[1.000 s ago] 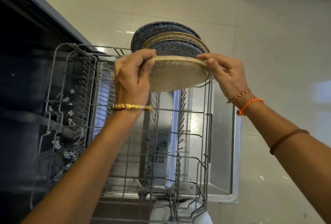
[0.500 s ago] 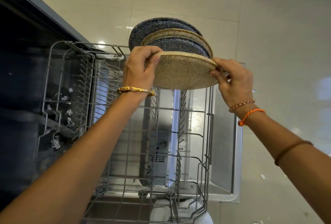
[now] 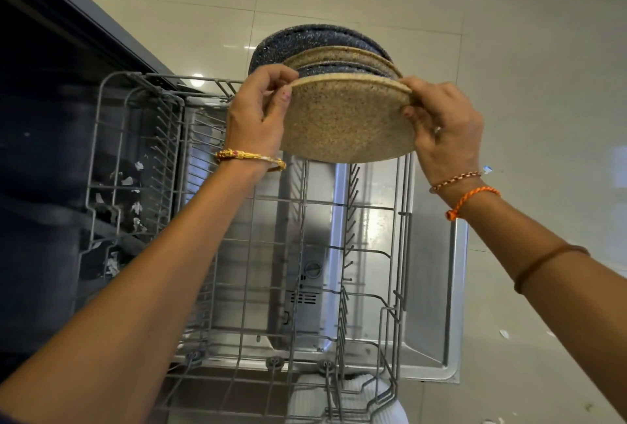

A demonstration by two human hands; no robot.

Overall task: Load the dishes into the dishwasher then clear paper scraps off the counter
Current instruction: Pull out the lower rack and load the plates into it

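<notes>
Both hands — left hand (image 3: 258,111), right hand (image 3: 444,125) — grasp the speckled tan round plate (image 3: 346,121) at the grey wire dishwasher rack's (image 3: 142,152) far end; three plates behind it are racked — paper scraps remain.

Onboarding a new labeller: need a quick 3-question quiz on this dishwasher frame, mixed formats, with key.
1. True or false: the left hand and the right hand both grip the tan speckled plate.
2. The plates stand at which end of the dishwasher rack? A near the camera, B far.
3. Fill in: the plate furthest back is dark ____.

Key: 1 true; 2 B; 3 blue.
</notes>
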